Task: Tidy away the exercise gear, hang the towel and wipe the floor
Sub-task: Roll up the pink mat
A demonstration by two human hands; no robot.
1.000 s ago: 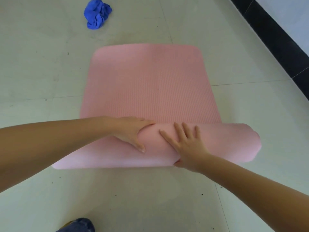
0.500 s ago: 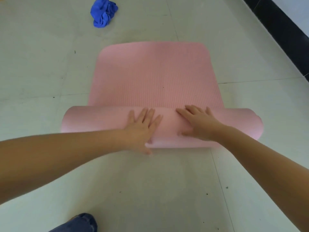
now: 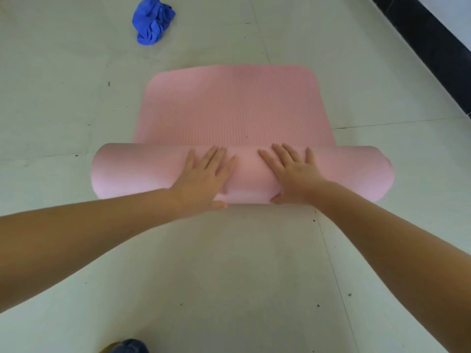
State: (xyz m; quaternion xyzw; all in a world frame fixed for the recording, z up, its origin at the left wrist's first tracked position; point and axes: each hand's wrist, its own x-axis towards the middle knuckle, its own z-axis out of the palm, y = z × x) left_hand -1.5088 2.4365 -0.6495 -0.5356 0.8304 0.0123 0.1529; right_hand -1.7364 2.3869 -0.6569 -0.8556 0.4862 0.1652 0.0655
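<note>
A pink exercise mat (image 3: 229, 105) lies on the pale tiled floor, its near part wound into a thick roll (image 3: 132, 171) that runs left to right. My left hand (image 3: 204, 177) presses flat on the roll's middle with straight fingers. Beside it, my right hand (image 3: 293, 171) also lies flat on the roll, fingers spread, thumb at the roll's near side. The far part of the mat is still flat. A crumpled blue towel (image 3: 153, 21) sits on the floor at the far left, apart from the mat.
A black skirting strip (image 3: 433, 47) runs along the wall at the far right. Small dark specks dot the floor tiles (image 3: 229, 276). A knee in blue denim (image 3: 127, 347) shows at the bottom edge.
The roll has moved away from me over the flat mat and grown thicker. Both hands shifted from gripping its near edge to lying flat on top.
</note>
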